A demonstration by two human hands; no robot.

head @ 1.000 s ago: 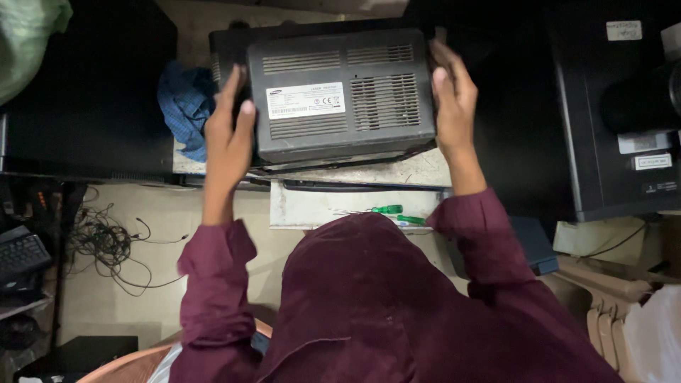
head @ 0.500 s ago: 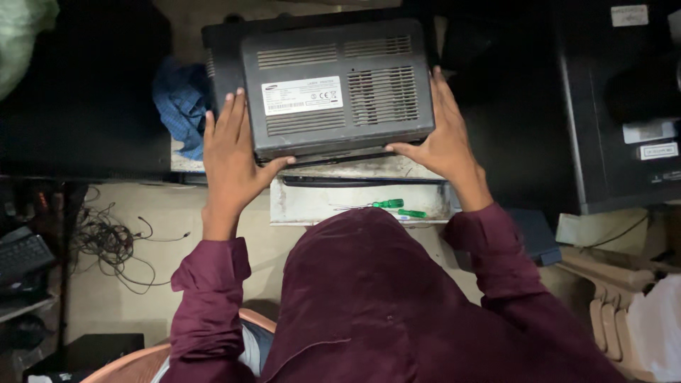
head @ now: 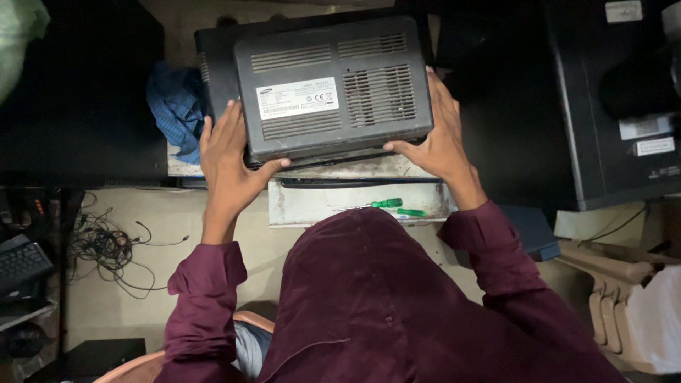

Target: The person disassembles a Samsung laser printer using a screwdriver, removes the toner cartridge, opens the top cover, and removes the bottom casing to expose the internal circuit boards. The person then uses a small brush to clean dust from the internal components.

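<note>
The dark grey printer (head: 332, 89) lies with its underside facing up toward the camera, its long axis running left to right across the view and tipped a little, the left end sitting slightly lower in the picture than the right. That upturned face is a flat plastic panel with rounded corners, cut by several blocks of ventilation slots and carrying a white rectangular label left of centre. It rests on a worn, stained work surface (head: 355, 202), over another black flat piece that juts out at its upper left. The left hand (head: 230, 159) grips the printer's near left corner, fingers spread up its side and the thumb hooked under the front edge. The right hand (head: 436, 135) clasps the near right corner, fingers flat along the side, thumb along the bottom edge. A green-handled screwdriver (head: 386, 203) lies on the surface just in front of the printer, and a blue cloth (head: 174, 106) sits bunched to its left.
</note>
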